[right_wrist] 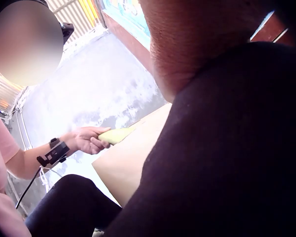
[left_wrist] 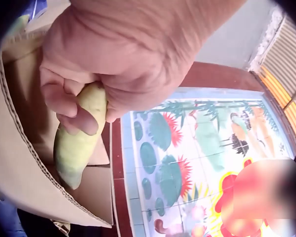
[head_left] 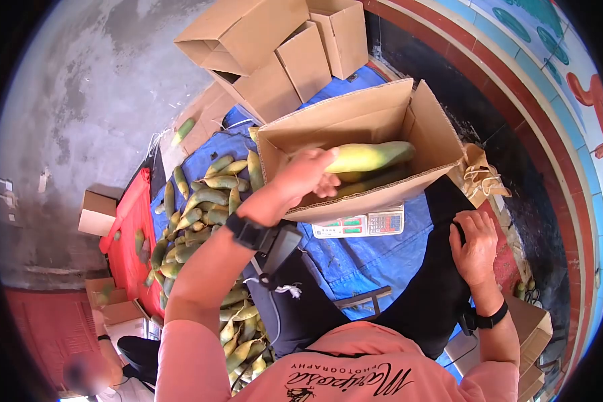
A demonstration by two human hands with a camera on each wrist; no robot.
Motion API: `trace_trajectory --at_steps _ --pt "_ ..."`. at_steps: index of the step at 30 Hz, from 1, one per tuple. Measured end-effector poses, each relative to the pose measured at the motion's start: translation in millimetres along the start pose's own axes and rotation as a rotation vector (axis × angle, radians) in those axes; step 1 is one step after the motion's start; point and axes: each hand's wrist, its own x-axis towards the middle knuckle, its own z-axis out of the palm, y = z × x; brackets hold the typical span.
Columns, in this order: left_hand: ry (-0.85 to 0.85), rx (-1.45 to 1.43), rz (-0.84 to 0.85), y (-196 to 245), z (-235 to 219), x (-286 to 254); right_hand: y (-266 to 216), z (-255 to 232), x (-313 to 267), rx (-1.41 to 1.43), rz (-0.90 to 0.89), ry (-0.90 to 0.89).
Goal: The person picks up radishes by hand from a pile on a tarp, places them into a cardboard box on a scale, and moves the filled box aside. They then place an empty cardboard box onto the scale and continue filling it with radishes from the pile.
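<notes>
My left hand [head_left: 307, 175] grips a long green radish [head_left: 368, 157] by its pale end, fingers and thumb curled round it. The radish lies level over the open top of a cardboard box [head_left: 342, 115]; its darker green end points toward the box's right side. In the left wrist view the same radish [left_wrist: 75, 148] shows beneath the curled fingers [left_wrist: 84, 121]. More radishes [head_left: 372, 182] lie inside the box, partly hidden. My right hand [head_left: 476, 246] rests on my right knee, holding nothing. In the right wrist view its fingers are hidden behind the dark trouser leg [right_wrist: 222, 143].
The box stands on a digital scale [head_left: 358, 224] over a blue tarp [head_left: 375, 258]. Left of it spreads a heap of radishes [head_left: 204, 197]. Empty cardboard boxes [head_left: 248, 33] are stacked at the back. Another person [head_left: 110, 362] sits at the lower left. A tiled wall [head_left: 556, 74] rises at right.
</notes>
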Motion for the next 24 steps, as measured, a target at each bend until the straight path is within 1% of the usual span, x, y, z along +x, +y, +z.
trace_trajectory --at_steps 1,2,4,5,6,8,10,11,12,14,16,18,20,22,23,24 --pt "0.010 0.062 -0.032 -0.9 5.2 5.0 0.1 -0.3 -0.2 0.010 0.002 -0.003" --pt "0.012 0.060 -0.035 -3.9 2.1 8.3 0.3 -0.5 0.3 0.012 0.001 -0.007" --pt "0.215 0.798 0.329 -6.6 -6.6 7.6 0.5 -0.5 1.1 0.013 -0.018 0.013" --pt "0.283 0.830 0.425 -7.8 -10.3 -1.2 0.8 -0.3 1.1 0.016 -0.021 0.006" --pt "0.286 0.826 0.414 -7.8 -16.8 -13.0 1.3 -0.1 0.8 0.004 -0.022 0.005" --pt "0.189 0.330 0.365 -9.0 -35.1 -42.0 1.6 0.6 1.4 0.002 -0.037 -0.005" --pt "0.257 0.248 0.410 -21.0 -57.7 -75.7 -0.3 0.4 2.2 0.006 -0.025 -0.002" --pt "0.351 0.196 0.367 -30.6 -68.3 -91.2 -1.5 -0.3 3.4 -0.004 -0.047 -0.002" --pt "0.393 0.135 0.386 -46.5 -83.6 -105.0 -3.3 -0.6 3.4 0.011 -0.062 -0.018" --pt "0.576 0.052 0.281 -81.1 -112.1 -130.0 -5.6 0.5 4.2 -0.024 -0.053 -0.013" --pt "0.721 0.041 0.158 -135.8 -144.9 -149.2 -3.9 3.2 3.1 0.003 -0.085 -0.035" --pt "0.791 0.026 0.002 -179.3 -161.6 -167.2 -5.6 3.3 3.4 -0.021 -0.048 -0.043" --pt "0.815 0.015 -0.133 -228.5 -171.0 -176.0 -7.0 3.6 3.8 -0.032 -0.053 -0.064" --pt "0.804 -0.031 -0.320 -279.5 -178.4 -173.2 -9.7 4.9 4.6 -0.050 -0.054 -0.064" --pt "0.793 -0.057 -0.383 -306.6 -180.4 -169.3 -10.4 5.7 4.8 -0.054 -0.054 -0.069" --pt "0.793 -0.063 -0.387 -325.8 -180.1 -163.0 -10.4 6.9 4.5 -0.056 -0.059 -0.074"
